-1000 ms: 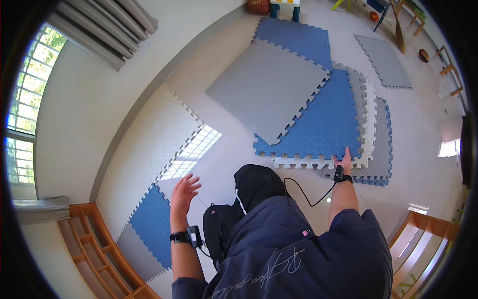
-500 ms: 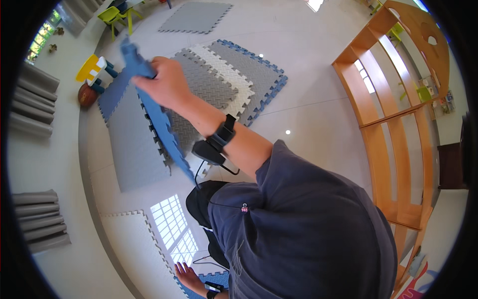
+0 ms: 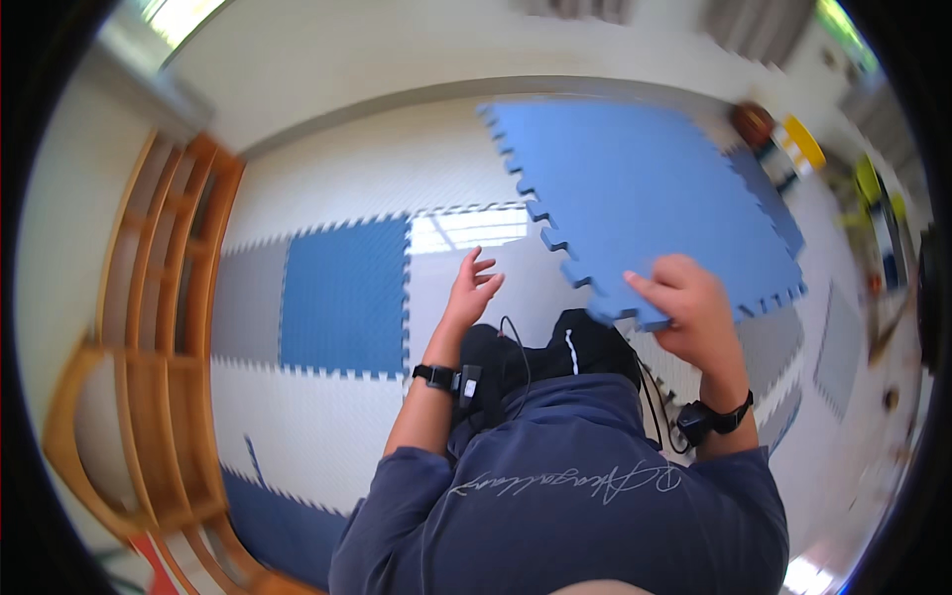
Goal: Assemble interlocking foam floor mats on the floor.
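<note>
A large blue foam puzzle mat (image 3: 635,188) with toothed edges is raised in front of me. My right hand (image 3: 689,302) is closed on its near corner, the index finger lying along the surface. To the left, my left hand (image 3: 473,290) hangs over the floor with its fingers apart and nothing in them. Between that hand and the laid mats shows bare pale floor (image 3: 446,288). A laid blue mat (image 3: 344,297) lies left of my left hand, joined to a grey mat (image 3: 248,302) and white mats (image 3: 297,402).
Wooden shelves (image 3: 164,327) line the left side. At the far right are a brown ball (image 3: 752,124) and a small yellow and white chair (image 3: 801,144). More grey mats (image 3: 772,342) lie to my right. A wall with a grey skirting runs across the far side.
My view has turned left toward the laid mats and shelves. The blue mat, seen nearly edge-on before, now shows its broad face, still in my right hand.
</note>
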Tool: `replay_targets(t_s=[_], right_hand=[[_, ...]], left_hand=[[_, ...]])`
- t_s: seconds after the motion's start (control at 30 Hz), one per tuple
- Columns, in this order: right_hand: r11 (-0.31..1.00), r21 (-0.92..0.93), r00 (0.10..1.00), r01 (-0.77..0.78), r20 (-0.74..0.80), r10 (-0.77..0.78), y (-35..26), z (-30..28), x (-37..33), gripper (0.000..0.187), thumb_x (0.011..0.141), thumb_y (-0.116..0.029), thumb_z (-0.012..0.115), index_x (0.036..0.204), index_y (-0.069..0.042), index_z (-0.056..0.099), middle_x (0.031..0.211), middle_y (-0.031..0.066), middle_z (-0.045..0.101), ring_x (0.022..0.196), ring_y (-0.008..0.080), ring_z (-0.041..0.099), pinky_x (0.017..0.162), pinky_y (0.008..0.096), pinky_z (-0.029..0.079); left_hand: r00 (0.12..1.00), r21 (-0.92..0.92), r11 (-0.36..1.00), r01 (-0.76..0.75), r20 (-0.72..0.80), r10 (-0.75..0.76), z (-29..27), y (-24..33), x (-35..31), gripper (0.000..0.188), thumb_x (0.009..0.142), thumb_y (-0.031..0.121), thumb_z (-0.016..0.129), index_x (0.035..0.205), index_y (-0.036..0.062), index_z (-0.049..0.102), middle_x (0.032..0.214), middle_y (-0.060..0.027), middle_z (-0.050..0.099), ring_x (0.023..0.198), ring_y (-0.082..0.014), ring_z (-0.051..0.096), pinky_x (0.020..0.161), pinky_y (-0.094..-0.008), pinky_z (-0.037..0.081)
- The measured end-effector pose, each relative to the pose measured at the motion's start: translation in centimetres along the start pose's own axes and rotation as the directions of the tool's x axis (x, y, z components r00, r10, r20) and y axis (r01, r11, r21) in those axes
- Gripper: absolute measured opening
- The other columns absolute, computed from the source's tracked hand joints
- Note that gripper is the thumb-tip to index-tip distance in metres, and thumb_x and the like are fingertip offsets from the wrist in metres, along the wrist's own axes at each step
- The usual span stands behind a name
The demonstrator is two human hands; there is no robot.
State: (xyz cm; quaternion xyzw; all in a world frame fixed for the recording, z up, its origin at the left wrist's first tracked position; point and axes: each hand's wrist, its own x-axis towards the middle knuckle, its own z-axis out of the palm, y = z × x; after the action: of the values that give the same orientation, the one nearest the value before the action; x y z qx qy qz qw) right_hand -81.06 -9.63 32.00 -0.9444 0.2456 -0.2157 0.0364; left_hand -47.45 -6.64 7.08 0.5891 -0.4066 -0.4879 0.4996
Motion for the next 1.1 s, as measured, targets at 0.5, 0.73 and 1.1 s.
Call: replay_targets(t_s=[0.5, 0.73, 1.1], right_hand=[[-0.186, 0.976, 0.783, -0.111, 0.201, 0.588, 18.7, 9.7, 16.2, 0.05, 0.097, -0.035, 0.067, 0.129, 0.003, 0.06, 0.118, 0.0122, 0.069, 0.105, 0.0234, 0.067, 0.096, 0.0362, 0.052], [-0.494, 0.758, 0.556, -0.426, 0.65, 0.518, 32.0, 24.0, 10.6, 0.047, 0.099, -0.04, 0.063, 0.129, -0.004, 0.062, 0.122, 0.0118, 0.069, 0.106, 0.024, 0.067, 0.095, 0.0406, 0.054], [-0.356, 0.761, 0.219, -0.542, 0.537, 0.815, 35.8, 28.0, -0.3, 0.041, 0.092, -0.04, 0.072, 0.123, -0.015, 0.062, 0.109, -0.003, 0.064, 0.088, 0.0129, 0.054, 0.072, 0.0319, 0.044]], left_hand=[[0.542, 0.287, 0.958, 0.003, -0.805, 0.24, -23.4, -8.8, -8.4, 0.11, 0.082, 0.046, 0.08, 0.158, 0.0002, 0.015, 0.156, -0.0214, 0.034, 0.14, -0.0379, 0.038, 0.114, -0.0477, 0.034], [0.781, -0.636, 0.698, 0.33, -0.232, -0.58, -18.1, -20.7, -3.9, 0.06, 0.092, 0.033, 0.074, 0.14, 0.0142, 0.044, 0.133, -0.0081, 0.058, 0.117, -0.0324, 0.058, 0.099, -0.0554, 0.046], [0.822, -0.741, 0.657, 0.138, -0.284, -0.493, -11.8, -20.5, 2.2, 0.045, 0.097, 0.006, 0.062, 0.136, 0.0202, 0.047, 0.118, -0.0024, 0.063, 0.101, -0.0179, 0.062, 0.085, -0.0419, 0.053]])
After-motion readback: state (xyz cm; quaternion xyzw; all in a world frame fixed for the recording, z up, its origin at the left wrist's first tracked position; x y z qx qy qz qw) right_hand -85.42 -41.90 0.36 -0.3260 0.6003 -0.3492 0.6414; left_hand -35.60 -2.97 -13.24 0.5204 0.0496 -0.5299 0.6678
